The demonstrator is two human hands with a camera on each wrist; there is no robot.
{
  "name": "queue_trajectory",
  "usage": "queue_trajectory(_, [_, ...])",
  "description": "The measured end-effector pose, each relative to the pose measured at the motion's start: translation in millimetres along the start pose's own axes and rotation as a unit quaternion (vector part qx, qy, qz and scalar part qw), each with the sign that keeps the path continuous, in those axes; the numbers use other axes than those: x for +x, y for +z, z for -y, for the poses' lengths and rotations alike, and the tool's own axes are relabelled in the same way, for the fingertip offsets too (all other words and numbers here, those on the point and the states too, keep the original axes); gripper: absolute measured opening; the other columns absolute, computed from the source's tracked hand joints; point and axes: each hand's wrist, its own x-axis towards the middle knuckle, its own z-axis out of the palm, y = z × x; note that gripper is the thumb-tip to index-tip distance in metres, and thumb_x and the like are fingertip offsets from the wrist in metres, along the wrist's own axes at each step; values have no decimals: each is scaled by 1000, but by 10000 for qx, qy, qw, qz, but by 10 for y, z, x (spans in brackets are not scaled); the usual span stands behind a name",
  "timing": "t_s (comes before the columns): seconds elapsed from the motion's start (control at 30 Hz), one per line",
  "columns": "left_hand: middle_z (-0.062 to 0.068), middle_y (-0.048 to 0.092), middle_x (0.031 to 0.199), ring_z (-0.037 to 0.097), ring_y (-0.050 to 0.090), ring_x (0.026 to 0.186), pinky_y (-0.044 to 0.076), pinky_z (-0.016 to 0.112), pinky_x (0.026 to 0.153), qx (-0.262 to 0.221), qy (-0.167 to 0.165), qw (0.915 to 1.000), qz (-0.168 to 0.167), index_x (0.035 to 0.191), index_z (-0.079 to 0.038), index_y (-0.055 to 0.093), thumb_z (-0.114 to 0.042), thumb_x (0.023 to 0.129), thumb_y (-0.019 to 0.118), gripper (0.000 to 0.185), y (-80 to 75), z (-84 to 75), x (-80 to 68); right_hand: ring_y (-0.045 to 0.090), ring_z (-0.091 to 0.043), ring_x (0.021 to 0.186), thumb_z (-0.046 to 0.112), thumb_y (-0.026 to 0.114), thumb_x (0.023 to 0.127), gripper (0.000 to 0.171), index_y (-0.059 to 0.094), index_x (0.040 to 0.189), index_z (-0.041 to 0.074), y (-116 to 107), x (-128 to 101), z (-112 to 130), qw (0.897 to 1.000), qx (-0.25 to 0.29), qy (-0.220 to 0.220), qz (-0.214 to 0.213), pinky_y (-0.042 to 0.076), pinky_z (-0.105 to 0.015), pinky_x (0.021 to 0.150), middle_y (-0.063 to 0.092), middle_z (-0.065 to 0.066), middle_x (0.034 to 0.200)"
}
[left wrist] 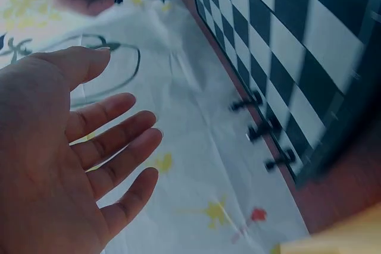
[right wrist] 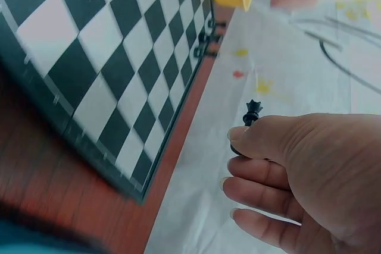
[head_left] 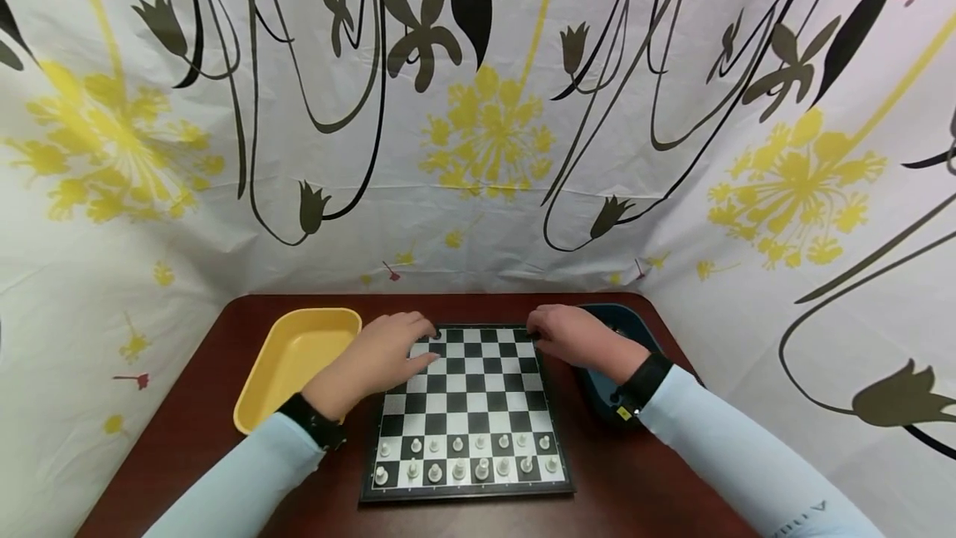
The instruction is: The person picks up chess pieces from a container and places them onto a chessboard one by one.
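A black-and-white chessboard (head_left: 478, 380) lies on the table, with two rows of white chess pieces (head_left: 481, 467) along its near side. Over the far left corner hovers my left hand (head_left: 384, 354), fingers apart and nothing in them. Several black chess pieces (left wrist: 262, 129) stand near that corner in the left wrist view; the hand hides most of them in the head view. Between thumb and fingers, my right hand (head_left: 573, 337) pinches a black queen (right wrist: 253, 110) by the far right corner. The queen's crowned top sticks out; its base is partly covered.
To the left of the board sits a yellow tray (head_left: 295, 359). A dark blue tray (head_left: 596, 397) is at the right, partly under my right forearm, with small dark things inside. Patterned white cloth (head_left: 493, 247) hangs behind the dark red table (head_left: 635, 480).
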Motion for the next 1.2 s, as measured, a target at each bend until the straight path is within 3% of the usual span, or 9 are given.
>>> queue_trajectory(0.27, [-1, 74, 121, 19, 71, 110, 58, 44, 103, 63, 582, 9983, -17, 129, -19, 76, -44, 105, 78, 35, 93, -310, 344, 66, -13, 90, 16, 84, 101, 15, 76, 114, 16, 32, 195, 307, 9993, -150, -332, 124, 59, -36, 79, 70, 1, 107])
queue_trajectory(0.53, [-4, 72, 118, 17, 71, 108, 58, 45, 98, 158, 938, 9954, 69, 128, -20, 76, -41, 106, 77, 30, 228, -387, 491, 64, -12, 89, 14, 81, 102, 13, 77, 114, 16, 34, 258, 479, 9984, -73, -556, 36, 58, -35, 80, 69, 3, 108])
queue_trajectory(0.87, [-4, 74, 109, 13, 68, 91, 56, 41, 87, 16, 969, 9951, -190, 113, -23, 77, -35, 105, 80, 15, 261, -398, 515, 65, -10, 92, 17, 83, 102, 14, 78, 114, 18, 48, 292, 548, 9981, -83, -605, 1, 58, -33, 81, 69, 5, 107])
queue_trajectory(1.2, [-10, 70, 104, 9, 68, 92, 58, 33, 81, -496, 736, 9959, -203, 111, -23, 75, -31, 104, 81, 12, 274, -402, 523, 61, -9, 85, 14, 85, 99, 17, 73, 111, 18, 134, 271, 540, 9983, 266, -485, -180, 55, -32, 76, 66, 7, 101])
